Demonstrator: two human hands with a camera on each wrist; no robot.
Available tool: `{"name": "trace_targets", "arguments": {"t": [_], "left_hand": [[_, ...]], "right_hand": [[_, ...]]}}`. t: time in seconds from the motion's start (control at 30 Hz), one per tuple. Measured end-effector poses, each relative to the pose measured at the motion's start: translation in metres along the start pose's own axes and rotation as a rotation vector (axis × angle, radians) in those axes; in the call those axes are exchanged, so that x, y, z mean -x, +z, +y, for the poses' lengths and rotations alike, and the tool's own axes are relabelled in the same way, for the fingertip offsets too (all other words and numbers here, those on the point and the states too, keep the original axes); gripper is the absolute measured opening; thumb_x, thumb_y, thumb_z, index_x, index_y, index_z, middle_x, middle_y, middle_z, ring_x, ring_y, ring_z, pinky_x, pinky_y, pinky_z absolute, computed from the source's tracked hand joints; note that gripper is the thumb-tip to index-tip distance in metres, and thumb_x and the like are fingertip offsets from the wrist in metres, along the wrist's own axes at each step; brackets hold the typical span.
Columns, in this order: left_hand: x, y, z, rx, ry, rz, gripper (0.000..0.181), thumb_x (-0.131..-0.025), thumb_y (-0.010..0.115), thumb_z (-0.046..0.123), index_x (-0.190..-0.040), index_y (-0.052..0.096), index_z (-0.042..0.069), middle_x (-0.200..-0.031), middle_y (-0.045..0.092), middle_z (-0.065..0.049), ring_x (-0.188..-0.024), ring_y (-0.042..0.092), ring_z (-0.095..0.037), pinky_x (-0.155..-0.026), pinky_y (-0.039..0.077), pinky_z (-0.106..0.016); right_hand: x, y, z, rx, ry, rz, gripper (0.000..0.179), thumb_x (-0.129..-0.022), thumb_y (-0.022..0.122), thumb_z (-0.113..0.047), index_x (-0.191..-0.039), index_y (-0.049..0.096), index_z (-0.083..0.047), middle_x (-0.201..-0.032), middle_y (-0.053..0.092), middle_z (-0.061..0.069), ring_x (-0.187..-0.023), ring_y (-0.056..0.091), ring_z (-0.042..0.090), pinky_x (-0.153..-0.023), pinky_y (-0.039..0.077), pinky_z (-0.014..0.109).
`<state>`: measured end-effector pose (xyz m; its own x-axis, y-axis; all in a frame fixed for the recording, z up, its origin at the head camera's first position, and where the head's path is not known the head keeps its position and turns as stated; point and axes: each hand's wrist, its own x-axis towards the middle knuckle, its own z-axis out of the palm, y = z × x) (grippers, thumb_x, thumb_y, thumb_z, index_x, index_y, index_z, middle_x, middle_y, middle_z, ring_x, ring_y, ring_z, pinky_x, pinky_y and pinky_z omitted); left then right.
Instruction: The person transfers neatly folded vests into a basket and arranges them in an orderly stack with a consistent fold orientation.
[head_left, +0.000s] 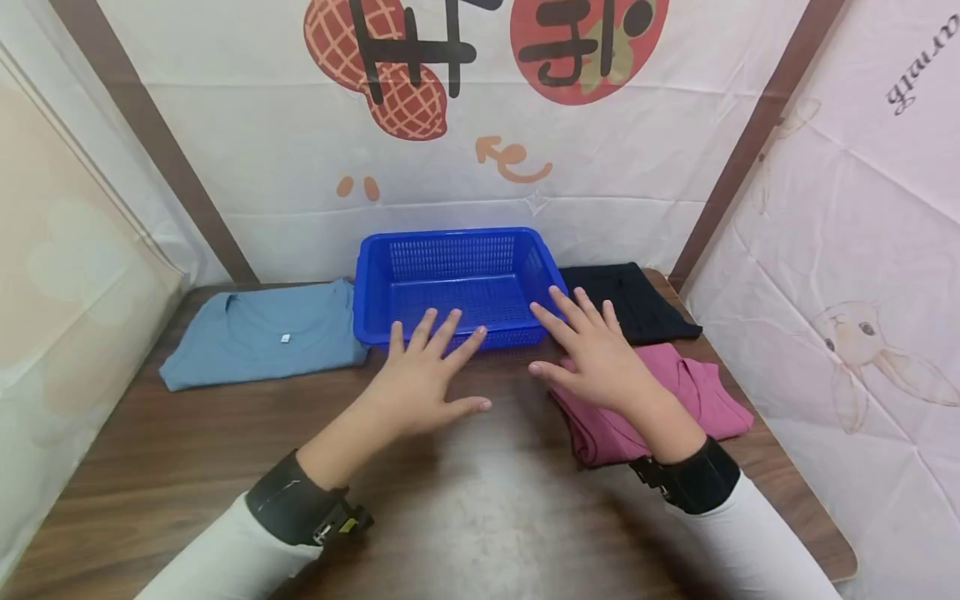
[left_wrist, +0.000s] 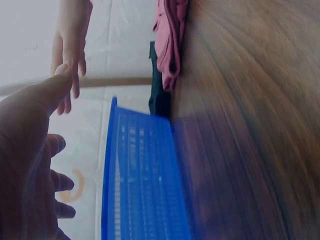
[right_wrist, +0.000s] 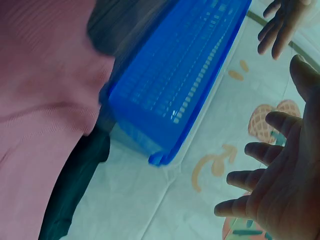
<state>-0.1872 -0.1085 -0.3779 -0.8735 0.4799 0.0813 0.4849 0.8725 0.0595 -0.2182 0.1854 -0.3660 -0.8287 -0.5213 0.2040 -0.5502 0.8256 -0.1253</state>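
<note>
Presently, my left hand [head_left: 416,379] and right hand [head_left: 600,358] have their fingers widely spread and hold nothing, above the desk [head_left: 480,500]. The blue basket [head_left: 453,257] stands at the frame's centre; a grey-blue shirt [head_left: 285,333] lies at left, a black cloth [head_left: 637,304] and pink garment [head_left: 697,392] at right.

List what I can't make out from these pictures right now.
Head: any wording on the small white tag of the folded blue fabric shirt; too small.
Head: part of the near rim of the blue rectangular plastic basket; behind the left grip.
Head: part of the folded pink fabric garment; behind the right forearm.
Right wrist: part of the folded black fabric garment; cut by the bottom edge.
</note>
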Motion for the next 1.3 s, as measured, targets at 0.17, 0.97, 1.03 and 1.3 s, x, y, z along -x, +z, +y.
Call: {"name": "trace_targets", "arguments": {"t": [0.17, 0.97, 1.03, 1.3], "left_hand": [[-0.008, 0.008, 0.019, 0.003, 0.075, 0.010, 0.096, -0.085, 0.029, 0.091, -0.164, 0.013, 0.040, -0.172, 0.012, -0.009, -0.158, 0.004, -0.041, -0.117, 0.010, -0.075], [-0.065, 0.067, 0.103, 0.064, 0.490, -0.224, 0.079, -0.091, 0.044, 0.080, -0.160, 0.029, 0.043, -0.172, 0.017, 0.003, -0.159, 0.008, -0.033, -0.122, 0.007, -0.067], [-0.068, 0.070, 0.106, 0.049, 0.498, -0.239, 0.078, -0.091, 0.044, 0.081, -0.159, 0.031, 0.044, -0.171, 0.020, 0.004, -0.158, 0.012, -0.033, -0.122, 0.009, -0.066], [-0.076, 0.084, 0.115, -0.034, 0.485, -0.283, 0.076, -0.090, 0.042, 0.082, -0.156, 0.037, 0.046, -0.167, 0.033, 0.004, -0.157, 0.021, -0.030, -0.122, 0.014, -0.065]], "right_hand": [[0.009, -0.006, 0.020, -0.007, 0.038, 0.020, 0.080, -0.097, 0.056, -0.064, -0.163, 0.025, -0.032, -0.172, 0.015, 0.006, -0.158, 0.009, 0.040, -0.121, 0.006, 0.069], [0.060, -0.026, 0.135, -0.052, 0.419, -0.056, 0.051, -0.098, 0.065, -0.030, -0.134, 0.059, 0.005, -0.132, 0.056, 0.035, -0.125, 0.050, 0.054, -0.102, 0.040, 0.068], [0.063, -0.023, 0.140, -0.062, 0.446, -0.120, 0.048, -0.097, 0.065, -0.028, -0.130, 0.061, 0.006, -0.127, 0.061, 0.034, -0.120, 0.055, 0.052, -0.098, 0.044, 0.066], [0.073, -0.005, 0.162, -0.108, 0.502, -0.334, 0.032, -0.088, 0.070, -0.015, -0.114, 0.069, 0.004, -0.106, 0.070, 0.025, -0.089, 0.062, 0.033, -0.078, 0.050, 0.049]]}}
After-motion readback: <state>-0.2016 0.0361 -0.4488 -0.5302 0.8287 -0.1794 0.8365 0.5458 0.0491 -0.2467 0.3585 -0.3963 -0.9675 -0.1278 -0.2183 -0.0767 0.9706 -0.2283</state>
